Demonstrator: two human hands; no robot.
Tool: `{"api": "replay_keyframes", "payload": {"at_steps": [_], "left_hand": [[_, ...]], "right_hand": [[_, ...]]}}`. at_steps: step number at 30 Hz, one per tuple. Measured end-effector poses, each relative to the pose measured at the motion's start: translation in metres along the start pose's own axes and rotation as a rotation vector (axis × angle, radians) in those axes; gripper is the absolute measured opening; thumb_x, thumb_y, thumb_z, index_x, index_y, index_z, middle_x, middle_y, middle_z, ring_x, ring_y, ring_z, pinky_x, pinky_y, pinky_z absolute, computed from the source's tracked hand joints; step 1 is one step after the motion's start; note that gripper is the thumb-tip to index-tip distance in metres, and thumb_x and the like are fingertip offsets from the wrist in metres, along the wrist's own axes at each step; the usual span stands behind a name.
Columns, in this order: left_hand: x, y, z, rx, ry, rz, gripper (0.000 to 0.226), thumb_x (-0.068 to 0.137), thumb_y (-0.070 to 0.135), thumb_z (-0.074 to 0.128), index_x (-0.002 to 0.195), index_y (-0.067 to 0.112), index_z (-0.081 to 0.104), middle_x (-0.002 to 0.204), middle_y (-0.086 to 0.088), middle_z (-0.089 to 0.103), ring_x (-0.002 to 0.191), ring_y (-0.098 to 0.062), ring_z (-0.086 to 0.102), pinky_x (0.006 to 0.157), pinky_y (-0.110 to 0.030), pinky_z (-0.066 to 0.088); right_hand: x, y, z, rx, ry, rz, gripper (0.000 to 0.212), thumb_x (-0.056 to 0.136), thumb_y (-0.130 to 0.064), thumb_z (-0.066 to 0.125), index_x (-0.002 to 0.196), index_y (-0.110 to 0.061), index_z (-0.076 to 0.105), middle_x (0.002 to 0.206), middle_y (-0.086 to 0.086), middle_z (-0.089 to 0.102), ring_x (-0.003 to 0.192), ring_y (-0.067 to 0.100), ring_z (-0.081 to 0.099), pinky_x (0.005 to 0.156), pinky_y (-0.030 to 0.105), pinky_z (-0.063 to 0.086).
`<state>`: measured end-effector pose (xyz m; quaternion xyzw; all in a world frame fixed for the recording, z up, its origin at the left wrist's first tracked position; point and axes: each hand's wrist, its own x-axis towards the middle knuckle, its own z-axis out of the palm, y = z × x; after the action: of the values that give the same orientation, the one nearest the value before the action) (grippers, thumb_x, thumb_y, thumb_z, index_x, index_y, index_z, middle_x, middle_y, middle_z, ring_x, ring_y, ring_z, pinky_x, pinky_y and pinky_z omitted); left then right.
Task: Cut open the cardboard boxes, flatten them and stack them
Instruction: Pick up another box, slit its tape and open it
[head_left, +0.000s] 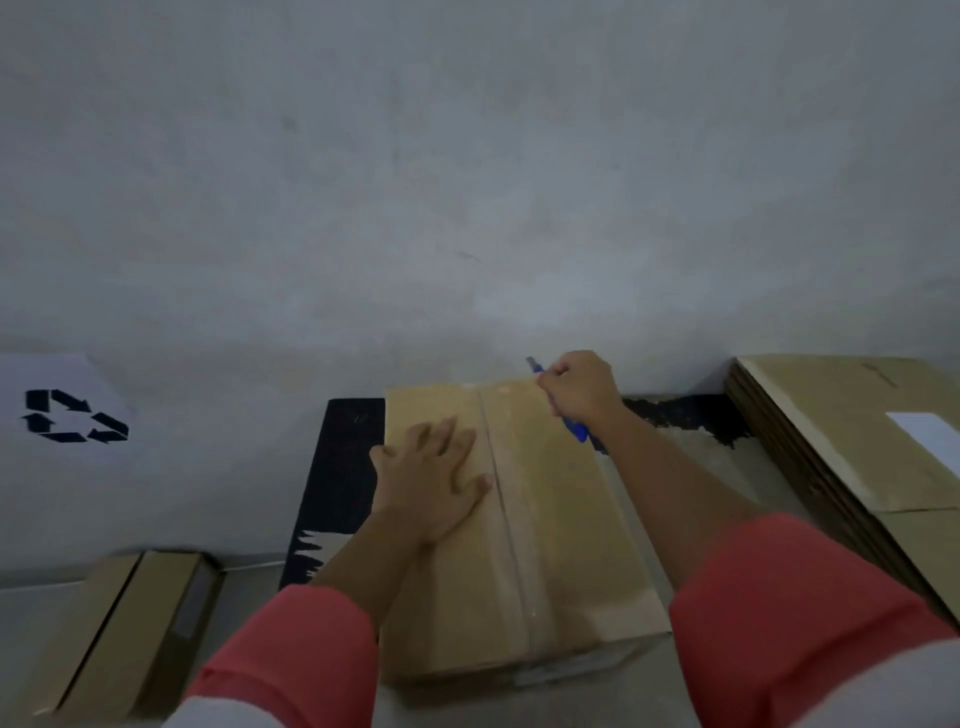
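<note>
Your left hand (434, 478) lies flat, fingers straight, on the taped brown cardboard box (561, 525). Your right hand (582, 387) grips the blue cutter knife (574, 427) at its far edge.

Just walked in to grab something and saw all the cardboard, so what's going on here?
A person is about to cut open a sealed cardboard box. The left hand presses flat on its top to steady it. The right hand grips a blue cutter at the far end of the taped seam. The box is still closed. A stack of flattened boxes lies to the right, and another closed box waits at lower left.
</note>
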<state>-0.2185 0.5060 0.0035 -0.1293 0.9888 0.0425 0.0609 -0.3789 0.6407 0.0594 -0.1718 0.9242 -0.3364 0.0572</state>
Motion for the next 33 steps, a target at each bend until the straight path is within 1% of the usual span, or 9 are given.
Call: {"api": "replay_keyframes", "payload": {"at_steps": [2, 4, 6, 9, 12, 16, 23, 30, 33], "left_hand": [[0.0, -0.006, 0.003, -0.008, 0.002, 0.03, 0.083, 0.079, 0.074, -0.007, 0.153, 0.037, 0.002, 0.162, 0.009, -0.006, 0.147, -0.02, 0.004, 0.111, -0.056, 0.016], [0.002, -0.007, 0.006, -0.023, 0.018, 0.038, 0.065, 0.095, 0.064, 0.007, 0.153, 0.037, 0.001, 0.162, 0.008, -0.007, 0.148, -0.021, 0.001, 0.113, -0.06, 0.009], [0.003, -0.008, 0.009, -0.07, 0.025, 0.036, 0.059, 0.099, 0.057, 0.012, 0.153, 0.038, 0.001, 0.162, 0.009, -0.006, 0.149, -0.021, -0.003, 0.114, -0.064, 0.001], [0.003, -0.009, 0.009, -0.113, 0.021, 0.034, 0.058, 0.1, 0.055, 0.013, 0.154, 0.037, 0.001, 0.162, 0.007, -0.007, 0.149, -0.021, -0.008, 0.113, -0.063, -0.005], [0.003, -0.009, 0.009, -0.122, 0.029, 0.039, 0.058, 0.1, 0.055, 0.013, 0.154, 0.035, 0.001, 0.163, 0.006, -0.007, 0.149, -0.022, -0.009, 0.115, -0.06, -0.007], [0.004, -0.01, 0.009, -0.143, 0.037, 0.055, 0.06, 0.1, 0.055, 0.013, 0.154, 0.033, -0.002, 0.163, 0.006, -0.007, 0.149, -0.023, -0.012, 0.113, -0.06, -0.01], [0.005, -0.01, 0.011, -0.143, 0.055, 0.057, 0.061, 0.1, 0.054, 0.015, 0.154, 0.033, -0.003, 0.163, 0.006, -0.006, 0.149, -0.024, -0.013, 0.113, -0.061, -0.008], [0.005, -0.01, 0.011, -0.137, 0.039, 0.064, 0.059, 0.101, 0.053, 0.016, 0.154, 0.033, 0.0, 0.163, 0.005, -0.006, 0.148, -0.025, -0.015, 0.112, -0.062, -0.009], [0.005, -0.01, 0.01, -0.114, 0.027, 0.068, 0.059, 0.101, 0.053, 0.014, 0.154, 0.032, 0.0, 0.163, 0.004, -0.008, 0.148, -0.026, -0.015, 0.112, -0.064, -0.008]], "right_hand": [[0.003, -0.018, 0.017, -0.057, -0.051, 0.022, 0.034, 0.086, -0.019, 0.06, 0.063, 0.004, 0.067, 0.054, 0.014, 0.059, 0.051, 0.024, 0.058, 0.065, 0.036, 0.057], [0.004, -0.029, 0.031, -0.104, -0.08, 0.037, 0.028, 0.084, -0.019, 0.06, 0.069, 0.004, 0.067, 0.06, 0.013, 0.06, 0.056, 0.027, 0.058, 0.063, 0.036, 0.057], [0.003, -0.035, 0.043, -0.144, -0.084, 0.044, 0.028, 0.085, -0.021, 0.061, 0.065, -0.002, 0.059, 0.061, 0.01, 0.056, 0.059, 0.026, 0.056, 0.059, 0.032, 0.049], [0.004, -0.034, 0.054, -0.178, -0.065, 0.045, 0.038, 0.087, -0.022, 0.061, 0.056, -0.01, 0.043, 0.053, 0.005, 0.044, 0.051, 0.02, 0.045, 0.055, 0.029, 0.041], [0.004, -0.033, 0.057, -0.222, -0.059, 0.036, 0.041, 0.089, -0.023, 0.061, 0.055, -0.01, 0.041, 0.053, 0.004, 0.044, 0.05, 0.018, 0.045, 0.055, 0.027, 0.04], [0.003, -0.041, 0.06, -0.281, -0.062, -0.017, 0.031, 0.091, -0.027, 0.061, 0.073, -0.002, 0.063, 0.066, 0.008, 0.056, 0.067, 0.024, 0.059, 0.066, 0.033, 0.052], [0.005, -0.055, 0.064, -0.448, -0.07, -0.013, 0.038, 0.093, -0.018, 0.058, 0.06, -0.012, 0.04, 0.059, 0.002, 0.043, 0.064, 0.021, 0.05, 0.061, 0.029, 0.041], [-0.007, -0.052, 0.066, -0.462, -0.078, -0.012, 0.039, 0.09, -0.015, 0.06, 0.058, -0.014, 0.038, 0.058, 0.001, 0.041, 0.064, 0.022, 0.049, 0.06, 0.028, 0.039], [-0.016, -0.047, 0.067, -0.45, -0.097, 0.002, 0.038, 0.087, -0.011, 0.062, 0.057, -0.013, 0.039, 0.057, 0.002, 0.04, 0.054, 0.019, 0.044, 0.055, 0.028, 0.038]]}}
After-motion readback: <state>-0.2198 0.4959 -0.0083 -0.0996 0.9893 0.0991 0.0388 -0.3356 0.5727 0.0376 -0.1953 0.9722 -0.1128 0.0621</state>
